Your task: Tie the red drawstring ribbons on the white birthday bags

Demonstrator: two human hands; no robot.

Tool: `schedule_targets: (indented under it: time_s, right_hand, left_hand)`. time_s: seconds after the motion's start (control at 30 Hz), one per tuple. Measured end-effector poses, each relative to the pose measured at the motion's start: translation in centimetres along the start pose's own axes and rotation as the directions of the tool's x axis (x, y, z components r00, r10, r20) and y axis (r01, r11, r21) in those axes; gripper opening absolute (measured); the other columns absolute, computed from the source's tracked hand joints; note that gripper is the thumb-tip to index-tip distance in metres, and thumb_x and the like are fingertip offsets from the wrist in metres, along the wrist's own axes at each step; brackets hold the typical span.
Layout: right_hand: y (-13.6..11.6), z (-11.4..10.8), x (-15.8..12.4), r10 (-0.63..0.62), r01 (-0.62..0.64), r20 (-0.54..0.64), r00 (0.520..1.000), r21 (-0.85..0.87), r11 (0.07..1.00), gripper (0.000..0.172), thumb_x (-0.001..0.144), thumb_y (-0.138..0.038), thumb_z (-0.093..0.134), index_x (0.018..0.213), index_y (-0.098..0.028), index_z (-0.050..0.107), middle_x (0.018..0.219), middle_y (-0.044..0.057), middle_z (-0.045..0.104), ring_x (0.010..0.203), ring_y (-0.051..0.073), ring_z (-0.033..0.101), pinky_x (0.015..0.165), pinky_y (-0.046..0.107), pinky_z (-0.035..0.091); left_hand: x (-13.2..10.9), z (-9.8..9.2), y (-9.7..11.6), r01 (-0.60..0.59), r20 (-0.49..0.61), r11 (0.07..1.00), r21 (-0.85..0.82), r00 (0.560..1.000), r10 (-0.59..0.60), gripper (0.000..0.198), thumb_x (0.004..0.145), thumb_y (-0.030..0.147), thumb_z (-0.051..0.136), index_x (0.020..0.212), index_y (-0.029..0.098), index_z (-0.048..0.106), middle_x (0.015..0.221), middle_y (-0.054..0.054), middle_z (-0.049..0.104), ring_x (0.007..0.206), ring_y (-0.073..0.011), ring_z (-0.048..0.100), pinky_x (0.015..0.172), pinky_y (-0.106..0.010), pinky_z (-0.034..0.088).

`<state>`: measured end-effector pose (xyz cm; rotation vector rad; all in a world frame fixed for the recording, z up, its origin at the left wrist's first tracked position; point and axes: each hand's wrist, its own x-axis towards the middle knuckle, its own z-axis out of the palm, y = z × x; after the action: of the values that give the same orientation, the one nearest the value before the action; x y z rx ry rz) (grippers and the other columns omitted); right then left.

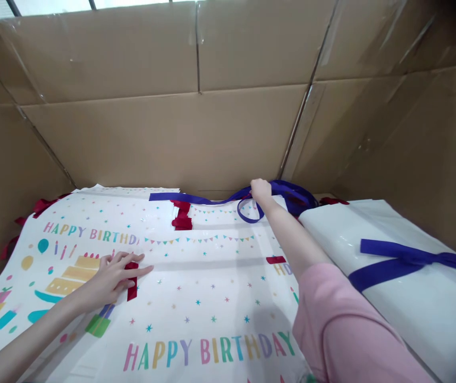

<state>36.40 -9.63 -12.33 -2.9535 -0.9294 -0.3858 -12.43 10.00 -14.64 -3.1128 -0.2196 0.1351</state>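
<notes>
Fingers spread, my left hand [118, 274] lies on the white printed HAPPY BIRTHDAY sheets [208, 287]. A short piece of red ribbon [132, 291] shows beside and under its fingers. At the far edge of the stack, my right hand [260, 190] is closed around a purple ribbon [212, 201]. One length of that ribbon runs left along the sheets' top edge, a small loop hangs below the hand, and more lies bunched to the right. Another red ribbon piece [182, 215] sits between the sheets near the top, and a red strip [276, 260] lies farther right.
Tall cardboard walls [164, 138] enclose the far side, left and right. On the right lies a folded white bundle [423, 314] with a purple ribbon [411, 260] across it. Red ribbon ends [47, 205] stick out at the stack's left edge.
</notes>
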Motion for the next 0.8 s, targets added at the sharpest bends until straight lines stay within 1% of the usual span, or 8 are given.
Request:
schedule_targets:
  time_s: [0.13,0.3,0.5,0.6,0.67,0.7,0.73,0.8]
  right_hand:
    - [-0.5,2.0,-0.1,-0.041,0.040,0.038,0.998,0.023,0.999,0.022,0.082,-0.008,0.054,0.097,-0.008,0.070,0.100,0.023,0.067,0.095,0.028,0.064,0.079,0.034,0.050]
    - [-0.5,2.8,-1.0,-0.139,0.134,0.081,0.987,0.063,0.989,0.024,0.082,-0.007,0.052,0.095,-0.013,0.071,0.106,0.017,0.066,0.096,0.025,0.063,0.080,0.031,0.047]
    - [0.0,1.4,-3.4,-0.176,0.172,0.028,0.984,0.106,0.979,0.031,0.089,-0.019,0.045,0.112,-0.020,0.066,0.114,0.011,0.062,0.102,0.022,0.060,0.081,0.028,0.045]
    - [1.3,0.2,-6.2,-0.169,0.156,0.085,0.982,0.142,0.977,0.029,0.087,-0.022,0.045,0.104,-0.017,0.068,0.109,0.012,0.065,0.099,0.023,0.060,0.079,0.028,0.045]
    - [2.7,-0.3,-8.6,-0.216,0.174,0.244,0.945,0.182,0.968,0.021,0.082,-0.023,0.053,0.093,-0.017,0.070,0.097,0.010,0.068,0.091,0.022,0.063,0.074,0.026,0.045]
    - [3.5,-0.3,-9.9,-0.252,0.188,0.345,0.904,0.210,0.959,0.018,0.078,-0.024,0.058,0.088,-0.017,0.071,0.089,0.008,0.069,0.084,0.020,0.064,0.070,0.025,0.046]
    - [4.3,-0.3,-11.2,-0.290,0.192,0.455,0.842,0.249,0.949,0.016,0.075,-0.025,0.061,0.085,-0.017,0.070,0.082,0.007,0.069,0.077,0.019,0.064,0.066,0.024,0.046]
    - [5.7,0.1,-13.5,-0.318,0.156,0.587,0.745,0.310,0.938,0.018,0.071,-0.027,0.065,0.084,-0.016,0.069,0.075,0.006,0.068,0.068,0.018,0.063,0.060,0.023,0.046]
  left_hand:
    - [0.0,0.2,0.2,0.031,-0.026,1.000,-0.002,0.999,-0.031,0.062,0.086,0.008,0.035,0.132,0.049,0.042,0.136,-0.002,0.044,0.117,-0.0295,0.034,0.086,-0.040,0.030]
    - [-0.1,0.1,0.0,0.019,0.008,1.000,-0.006,1.000,-0.019,0.062,0.086,0.008,0.036,0.133,0.048,0.041,0.138,-0.003,0.042,0.117,-0.0293,0.034,0.085,-0.039,0.030]
    - [0.0,-0.3,-0.1,0.015,0.026,1.000,-0.021,1.000,-0.015,0.055,0.089,0.014,0.035,0.134,0.046,0.042,0.139,-0.003,0.041,0.117,-0.0289,0.035,0.082,-0.037,0.031]
    - [0.1,-0.2,-0.3,0.008,0.008,1.000,-0.018,1.000,-0.008,0.052,0.090,0.017,0.036,0.133,0.045,0.043,0.138,-0.004,0.043,0.116,-0.0288,0.036,0.082,-0.037,0.030]
    - [0.1,0.0,-0.4,0.007,0.006,1.000,-0.020,1.000,-0.007,0.052,0.089,0.018,0.038,0.133,0.045,0.044,0.137,-0.004,0.045,0.115,-0.0289,0.036,0.082,-0.037,0.030]
    - [0.2,0.1,-0.5,0.009,0.006,1.000,-0.021,1.000,-0.009,0.052,0.089,0.018,0.038,0.133,0.045,0.044,0.137,-0.003,0.045,0.115,-0.0289,0.037,0.081,-0.037,0.030]
    - [0.2,0.1,-0.6,0.011,0.004,1.000,-0.023,1.000,-0.011,0.051,0.089,0.019,0.038,0.133,0.045,0.044,0.137,-0.003,0.046,0.114,-0.0289,0.037,0.081,-0.037,0.030]
    - [0.2,0.1,-0.6,0.012,0.000,1.000,-0.027,1.000,-0.012,0.051,0.089,0.019,0.038,0.133,0.046,0.043,0.137,-0.003,0.045,0.114,-0.0286,0.037,0.080,-0.036,0.030]
